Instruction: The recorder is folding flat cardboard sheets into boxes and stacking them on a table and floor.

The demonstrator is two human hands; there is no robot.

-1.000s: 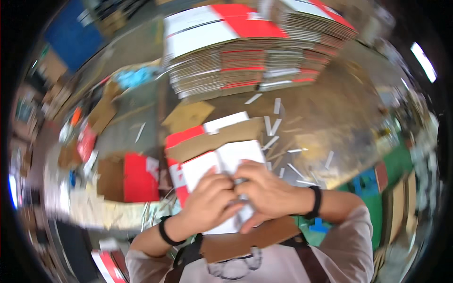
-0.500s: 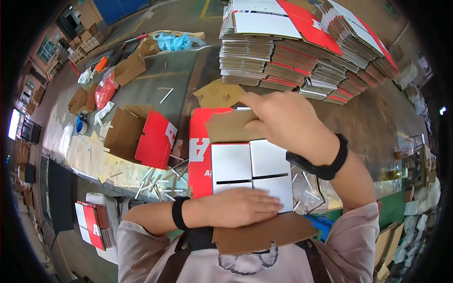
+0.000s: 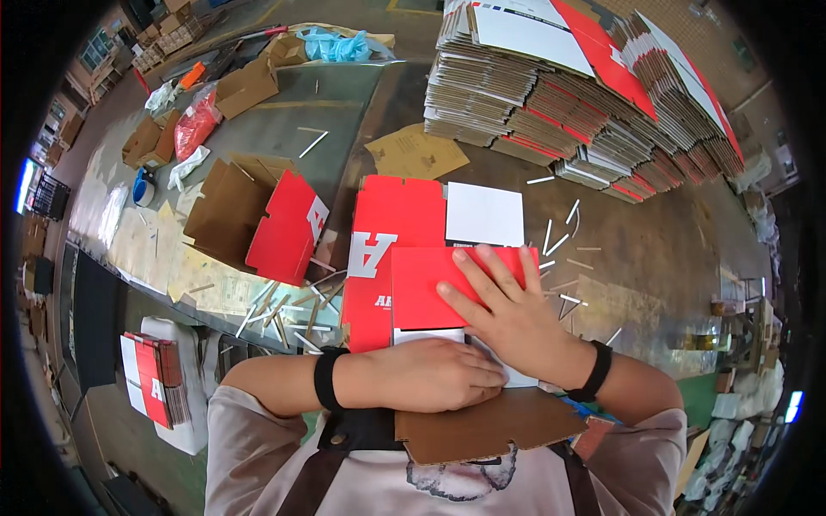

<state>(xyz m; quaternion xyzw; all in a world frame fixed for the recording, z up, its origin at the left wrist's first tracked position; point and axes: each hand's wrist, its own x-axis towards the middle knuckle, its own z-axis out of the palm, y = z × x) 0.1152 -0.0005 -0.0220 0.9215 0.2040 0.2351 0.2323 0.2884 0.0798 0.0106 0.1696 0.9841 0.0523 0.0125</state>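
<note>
A red and white folding carton (image 3: 387, 301) lies flattened on the workbench in front of me. My right hand (image 3: 516, 314) rests on its folded-over red flap (image 3: 420, 288), fingers spread and holding nothing. Nearer my body, my left hand (image 3: 434, 374) lies across the carton's white part, its fingers slightly bent and grasping nothing I can see. Below that hand a brown cardboard flap (image 3: 490, 421) sticks out toward my chest. Beyond the red flap a white panel (image 3: 484, 213) shows. The left palm hides part of the carton.
Tall stacks of flattened cartons (image 3: 482, 82) stand at the far right. An opened carton (image 3: 228, 219) sits to the left, near scattered cardboard strips (image 3: 284, 314). A brown cardboard sheet (image 3: 417, 153), a red plastic bag (image 3: 198, 120) and a blue bag (image 3: 335, 45) lie farther off.
My right hand has brought the flap, brown side showing before, down toward me; its red side now faces up under the spread fingers. The left hand stays near the carton's near edge, fingers more bent.
</note>
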